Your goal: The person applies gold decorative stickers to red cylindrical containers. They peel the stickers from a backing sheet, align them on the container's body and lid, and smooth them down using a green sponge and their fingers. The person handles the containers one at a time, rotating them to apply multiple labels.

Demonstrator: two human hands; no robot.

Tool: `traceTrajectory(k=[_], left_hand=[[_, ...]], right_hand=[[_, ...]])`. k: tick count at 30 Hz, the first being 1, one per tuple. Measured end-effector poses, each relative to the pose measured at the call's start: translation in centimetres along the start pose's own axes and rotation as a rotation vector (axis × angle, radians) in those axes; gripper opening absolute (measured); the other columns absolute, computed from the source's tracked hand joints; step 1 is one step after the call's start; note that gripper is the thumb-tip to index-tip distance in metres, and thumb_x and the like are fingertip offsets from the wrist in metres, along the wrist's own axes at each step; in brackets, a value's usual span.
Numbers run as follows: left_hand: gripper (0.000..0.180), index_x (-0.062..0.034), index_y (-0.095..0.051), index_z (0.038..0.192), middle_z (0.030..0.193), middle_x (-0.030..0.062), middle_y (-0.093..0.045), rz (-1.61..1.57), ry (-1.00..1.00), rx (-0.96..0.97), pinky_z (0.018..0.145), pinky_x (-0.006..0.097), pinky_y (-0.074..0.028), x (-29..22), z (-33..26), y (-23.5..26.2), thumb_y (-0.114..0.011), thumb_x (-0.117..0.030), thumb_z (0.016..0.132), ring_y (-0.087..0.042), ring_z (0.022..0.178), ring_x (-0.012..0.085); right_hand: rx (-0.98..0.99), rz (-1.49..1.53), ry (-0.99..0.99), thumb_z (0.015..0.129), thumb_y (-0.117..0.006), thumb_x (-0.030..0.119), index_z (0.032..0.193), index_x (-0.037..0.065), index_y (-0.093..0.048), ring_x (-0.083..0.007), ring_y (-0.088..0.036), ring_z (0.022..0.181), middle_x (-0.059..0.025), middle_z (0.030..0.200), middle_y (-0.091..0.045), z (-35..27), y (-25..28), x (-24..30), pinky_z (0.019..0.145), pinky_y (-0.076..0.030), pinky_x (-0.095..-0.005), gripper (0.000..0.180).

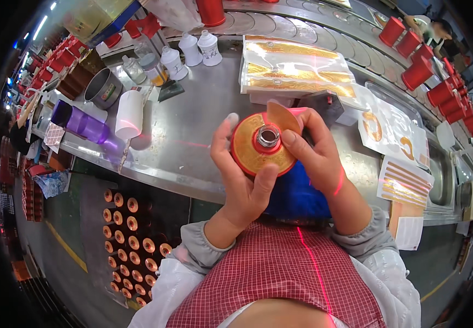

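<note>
A round red bottle [243, 145] with a gold band around its shoulder is held over the worktop's near edge, its open mouth facing up. My left hand [237, 188] grips it from the left, with fingers around the side and the thumb at the front. In my right hand [318, 153], thumb and fingers pinch a flat, curved gold-brown piece [282, 117], which lies against the far right of the bottle's shoulder. Whether this piece is a scraper or a loose decal I cannot tell. Something shiny and blue [296, 194] shows below the bottle.
Gold-printed decal sheets [296, 82] lie beyond my hands, with more sheets [406, 183] to the right. White bottles [190, 49], a paper roll [130, 115], a grey pot [103, 88] and a purple bottle [86, 126] stand left. Several copper-topped bottles [132, 240] stand lower left. A person [433, 30] is far right.
</note>
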State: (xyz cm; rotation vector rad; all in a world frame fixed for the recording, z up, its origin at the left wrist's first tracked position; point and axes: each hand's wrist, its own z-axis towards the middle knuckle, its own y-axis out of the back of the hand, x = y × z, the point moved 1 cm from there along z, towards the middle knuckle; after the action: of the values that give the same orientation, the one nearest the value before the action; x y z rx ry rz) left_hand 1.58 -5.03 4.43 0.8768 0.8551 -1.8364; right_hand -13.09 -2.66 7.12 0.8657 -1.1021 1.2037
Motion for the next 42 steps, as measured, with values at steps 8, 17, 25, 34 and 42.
traceTrajectory(k=[8,17,25,34,42], left_hand=[[0.072,0.0027,-0.018,0.143,0.132,0.017,-0.042,-0.326,0.195,0.076,0.105,0.034,-0.035,-0.1,0.9,1.3,-0.056,-0.036,0.095,-0.044,0.124,0.0216],[0.065,0.0043,-0.022,0.142,0.135,0.0173,-0.04,-0.19,0.122,0.089,0.107,0.037,-0.034,-0.5,0.9,1.1,-0.057,-0.023,0.093,-0.044,0.124,0.0246],[0.022,-0.0115,-0.053,0.112,0.121,0.0201,-0.053,0.747,-0.582,0.049,0.107,0.069,-0.016,0.6,-1.8,2.2,-0.059,-0.017,0.091,-0.045,0.122,0.0363],[0.063,0.0022,-0.032,0.134,0.129,0.0195,-0.042,0.287,-0.449,0.075,0.11,0.046,-0.025,0.0,-0.6,1.6,-0.064,-0.027,0.089,-0.04,0.125,0.0306],[0.082,0.0013,-0.012,0.142,0.136,0.0195,-0.032,0.087,0.077,0.039,0.106,0.038,-0.035,-0.5,-0.3,0.5,-0.067,-0.014,0.083,-0.042,0.125,0.026]], right_hand=[[-0.003,0.096,-0.034,0.09,-0.066,0.019,0.097,0.006,-0.047,-0.01,-0.047,0.1,-0.0033,0.108,-0.053,-0.4,-0.4,0.0,0.091,-0.038,-0.0264,0.025],[0.059,-0.02,-0.013,0.087,-0.069,0.022,0.108,0.004,-0.047,-0.0121,-0.045,0.106,-0.0053,0.115,-0.05,-0.8,0.2,0.1,0.097,-0.036,-0.0286,0.035],[0.046,-0.049,0.016,0.087,-0.069,0.022,0.112,0.003,-0.047,-0.0142,-0.047,0.108,-0.0071,0.115,-0.052,-0.9,0.2,-0.4,0.098,-0.036,-0.0299,0.039],[0.002,-0.072,0.061,0.082,-0.071,0.014,0.102,0.004,-0.049,-0.0133,-0.049,0.098,-0.0054,0.106,-0.052,-1.4,-0.5,0.3,0.091,-0.04,-0.0284,0.032],[0.246,-0.067,-0.209,0.081,-0.071,0.024,0.096,0.004,-0.053,-0.0143,-0.051,0.09,-0.0021,0.094,-0.053,2.3,2.3,1.1,0.085,-0.042,-0.0288,0.031]])
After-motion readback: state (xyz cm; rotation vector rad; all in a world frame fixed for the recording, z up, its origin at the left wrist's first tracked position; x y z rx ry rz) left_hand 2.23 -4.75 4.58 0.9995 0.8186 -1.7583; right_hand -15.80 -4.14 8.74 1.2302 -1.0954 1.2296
